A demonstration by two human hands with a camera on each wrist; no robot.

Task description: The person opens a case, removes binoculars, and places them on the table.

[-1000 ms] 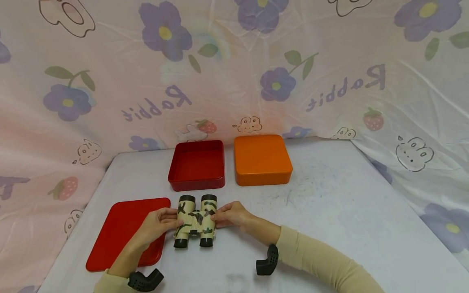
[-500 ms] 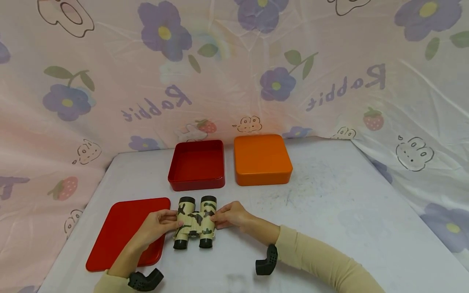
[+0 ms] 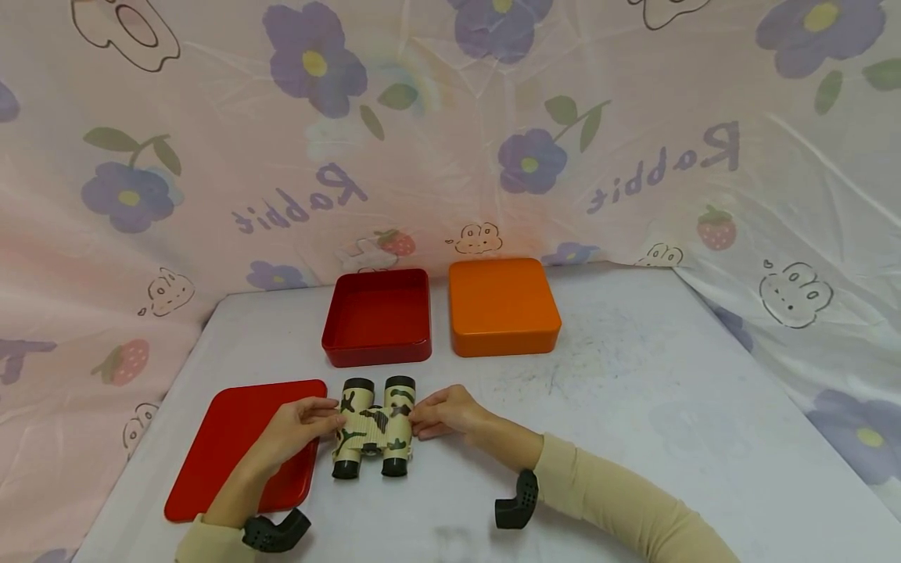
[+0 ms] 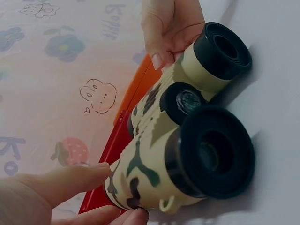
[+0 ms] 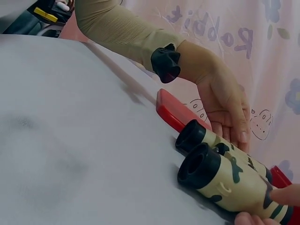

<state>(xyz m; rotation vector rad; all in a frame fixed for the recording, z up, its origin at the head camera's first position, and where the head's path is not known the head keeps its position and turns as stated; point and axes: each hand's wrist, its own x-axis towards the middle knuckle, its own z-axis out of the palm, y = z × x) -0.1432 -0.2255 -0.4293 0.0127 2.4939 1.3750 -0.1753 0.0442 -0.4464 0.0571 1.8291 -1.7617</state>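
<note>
Camouflage-patterned toy binoculars (image 3: pixel 373 428) lie on the white table, black eyepieces towards me. A small compass shows between the barrels in the left wrist view. My left hand (image 3: pixel 299 426) is at their left side, thumb (image 4: pixel 89 178) at the barrel's edge and fingertips low beside it. On the right side is my right hand (image 3: pixel 454 414), its thumb (image 5: pixel 287 193) beside the right barrel and fingertips lower down. Both hands look loosened, fingers fairly straight. Whether every fingertip touches the barrels, I cannot tell.
A flat red lid (image 3: pixel 232 446) lies at the left, partly under my left forearm. Behind the binoculars stands an open dark red box (image 3: pixel 380 353), with an orange box (image 3: pixel 505 305) to its right. A printed cloth (image 3: pixel 436 141) hangs behind the table (image 3: pixel 633 438).
Both thumbs have drawn back from the top of the barrels towards their sides. Earlier the binoculars shifted slightly towards me; now they lie still.
</note>
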